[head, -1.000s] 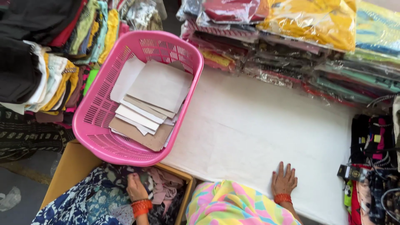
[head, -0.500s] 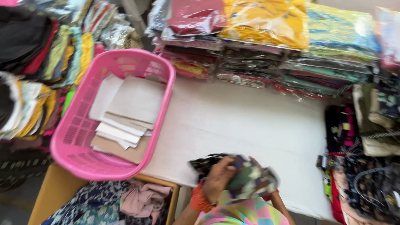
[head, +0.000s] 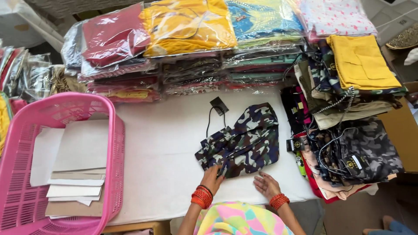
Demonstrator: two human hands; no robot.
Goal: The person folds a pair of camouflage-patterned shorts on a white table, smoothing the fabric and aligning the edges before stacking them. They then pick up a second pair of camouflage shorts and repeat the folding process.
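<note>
Camouflage garment (head: 244, 141) between pink basket (head: 114, 143) and folded clothes stack (head: 348, 130).

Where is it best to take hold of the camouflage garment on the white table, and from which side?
Probably at its near bottom hem, from the person's side: the camouflage garment lies flat, that edge faces both hands, and the left hand already touches it. The right hand rests just beside it.

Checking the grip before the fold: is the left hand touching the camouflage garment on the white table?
Touching. The head view shows the left hand with its fingers lying on the near edge of the camouflage garment, no gap between them.
</note>
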